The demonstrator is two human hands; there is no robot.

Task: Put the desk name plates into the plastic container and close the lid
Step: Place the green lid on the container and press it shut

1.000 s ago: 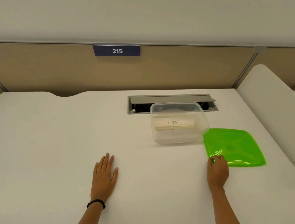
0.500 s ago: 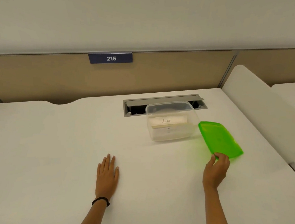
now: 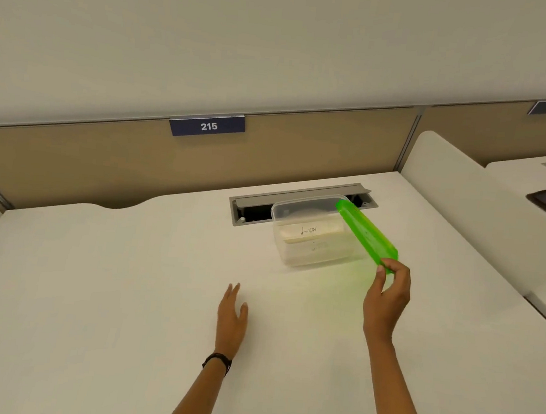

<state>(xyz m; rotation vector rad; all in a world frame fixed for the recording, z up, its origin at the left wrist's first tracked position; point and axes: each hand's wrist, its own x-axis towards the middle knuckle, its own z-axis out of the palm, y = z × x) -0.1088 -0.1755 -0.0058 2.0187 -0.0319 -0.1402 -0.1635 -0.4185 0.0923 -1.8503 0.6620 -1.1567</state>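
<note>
Right hand (image 3: 386, 300) pinches tilted lid (image 3: 365, 235) beside container (image 3: 307, 253).

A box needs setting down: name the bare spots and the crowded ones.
Bare: the desk left of the left hand, back to the partition; the strip between both hands. Crowded: back right, where the plastic container, cable hatch, green lid and right hand cluster.
</note>
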